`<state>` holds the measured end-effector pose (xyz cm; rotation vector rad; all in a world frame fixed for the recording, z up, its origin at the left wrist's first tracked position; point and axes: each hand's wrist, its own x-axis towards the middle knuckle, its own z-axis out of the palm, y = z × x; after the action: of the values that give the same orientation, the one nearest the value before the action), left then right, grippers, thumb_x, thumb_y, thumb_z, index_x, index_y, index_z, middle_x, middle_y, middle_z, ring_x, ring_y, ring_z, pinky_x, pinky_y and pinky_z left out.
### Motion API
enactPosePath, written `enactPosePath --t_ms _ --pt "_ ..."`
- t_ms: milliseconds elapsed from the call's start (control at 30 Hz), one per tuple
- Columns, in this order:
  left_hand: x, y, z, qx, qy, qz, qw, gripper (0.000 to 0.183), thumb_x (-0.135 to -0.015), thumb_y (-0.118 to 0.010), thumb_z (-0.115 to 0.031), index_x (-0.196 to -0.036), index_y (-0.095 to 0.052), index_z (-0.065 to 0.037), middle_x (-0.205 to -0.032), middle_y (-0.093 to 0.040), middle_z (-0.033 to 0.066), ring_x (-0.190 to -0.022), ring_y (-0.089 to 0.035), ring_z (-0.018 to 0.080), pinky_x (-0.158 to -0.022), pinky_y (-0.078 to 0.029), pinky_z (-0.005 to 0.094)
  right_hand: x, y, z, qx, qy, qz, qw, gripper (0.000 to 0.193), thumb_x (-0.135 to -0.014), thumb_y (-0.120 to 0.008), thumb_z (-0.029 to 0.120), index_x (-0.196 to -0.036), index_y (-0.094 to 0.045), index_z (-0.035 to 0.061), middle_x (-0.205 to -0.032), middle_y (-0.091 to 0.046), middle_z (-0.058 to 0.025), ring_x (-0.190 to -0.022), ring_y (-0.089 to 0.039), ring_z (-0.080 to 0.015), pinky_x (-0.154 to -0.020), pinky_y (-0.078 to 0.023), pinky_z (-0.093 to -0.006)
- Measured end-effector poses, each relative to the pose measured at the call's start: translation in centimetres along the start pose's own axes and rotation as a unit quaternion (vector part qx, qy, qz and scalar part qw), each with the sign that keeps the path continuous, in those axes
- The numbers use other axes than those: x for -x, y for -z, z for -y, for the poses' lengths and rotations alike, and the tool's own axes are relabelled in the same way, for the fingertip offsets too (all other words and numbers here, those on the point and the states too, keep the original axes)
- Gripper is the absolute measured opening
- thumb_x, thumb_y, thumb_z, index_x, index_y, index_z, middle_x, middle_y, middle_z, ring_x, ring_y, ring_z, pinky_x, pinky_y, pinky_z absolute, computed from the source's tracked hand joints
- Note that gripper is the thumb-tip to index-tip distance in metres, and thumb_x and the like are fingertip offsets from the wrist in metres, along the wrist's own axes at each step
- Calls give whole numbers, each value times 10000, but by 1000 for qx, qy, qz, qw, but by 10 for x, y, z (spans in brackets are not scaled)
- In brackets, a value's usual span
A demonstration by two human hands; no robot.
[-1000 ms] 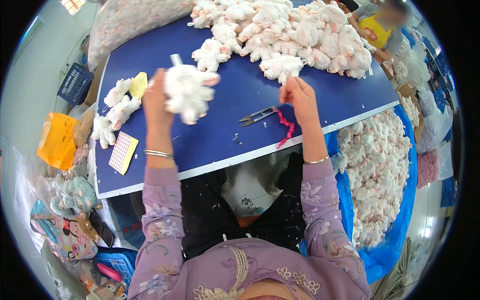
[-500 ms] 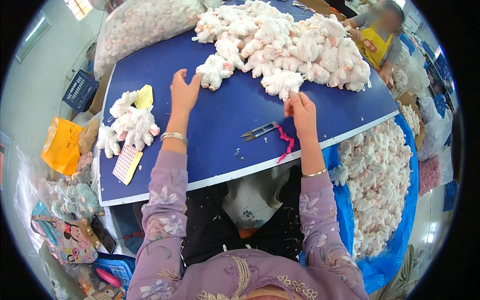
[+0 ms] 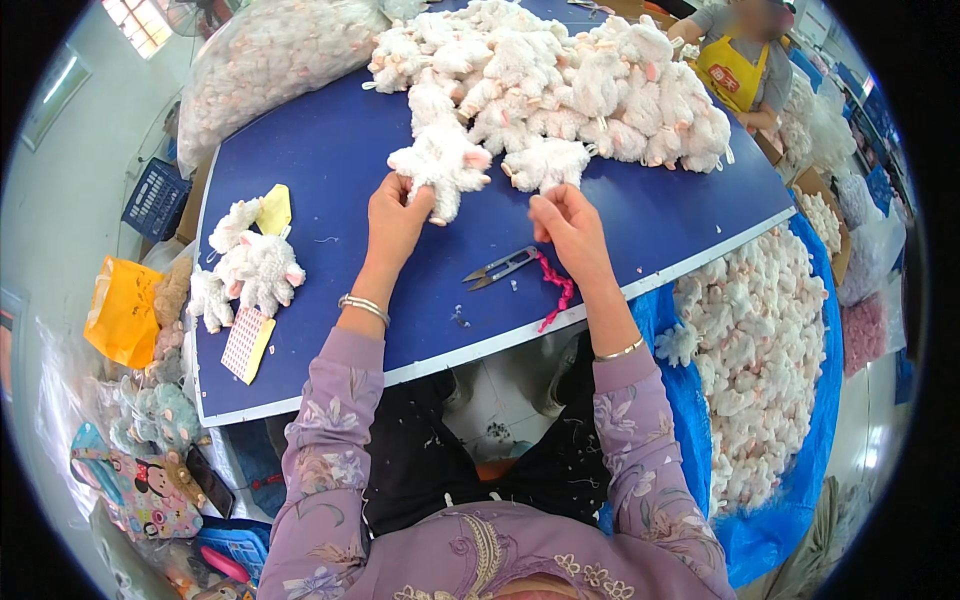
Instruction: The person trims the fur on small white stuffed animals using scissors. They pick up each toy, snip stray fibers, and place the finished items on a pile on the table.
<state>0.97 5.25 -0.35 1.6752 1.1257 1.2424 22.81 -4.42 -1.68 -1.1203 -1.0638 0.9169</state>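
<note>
My left hand (image 3: 400, 212) is closed on the leg of a white plush lamb (image 3: 445, 172) with pink ears, at the near edge of the pile. My right hand (image 3: 568, 225) has its fingers pinched together just below another white plush lamb (image 3: 547, 163); whether they grip anything is hidden. Thread snips (image 3: 502, 267) with a pink braided cord (image 3: 555, 292) lie on the blue table (image 3: 350, 130) below my right hand. Several plush lambs (image 3: 262, 270) sit at the left of the table, beside a yellow piece (image 3: 276, 210) and a sheet of small printed labels (image 3: 245, 345).
A heap of plush lambs (image 3: 600, 85) covers the table's far side, next to a large clear bag (image 3: 285, 70) of them. A blue sack (image 3: 815, 400) full of lambs stands at the right. A co-worker in a yellow apron (image 3: 732, 72) is at the far right.
My left hand has closed on the plush lamb, which is now shifted and turned. My right hand has moved left and slightly down. The view has shifted a little.
</note>
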Motion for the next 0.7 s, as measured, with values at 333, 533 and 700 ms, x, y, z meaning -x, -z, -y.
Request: enactPosePath --t_ms 333,533,700 --pt "53 -42 -32 168 -4 163 972 318 -859 -625 -97 -1157 -562 -7 -1030 -630 27 -944 -599 85 -833 -482 260 6 -3 7 48 73 -21 996 247 -938 -569 215 -995 -611 -21 -800 -585 0 -729 -490 -57 -629 -419 -226" --pt "47 -36 -26 200 87 104 970 198 -904 -520 -158 -984 -609 -1 -869 -610 4 -764 -539 62 -683 -445 228 10 -11 5 71 101 4 992 264 -959 -551 249 -934 -604 -9 -735 -551 17 -691 -449 -53 -600 -392 -231" --pt "43 -28 -28 242 23 28 970 150 -869 -509 -114 -807 -607 -19 -728 -536 -32 -672 -459 46 -604 -401 225 6 -5 10 70 113 -25 991 293 -970 -536 270 -881 -586 -4 -720 -524 16 -685 -443 -59 -593 -381 -228"
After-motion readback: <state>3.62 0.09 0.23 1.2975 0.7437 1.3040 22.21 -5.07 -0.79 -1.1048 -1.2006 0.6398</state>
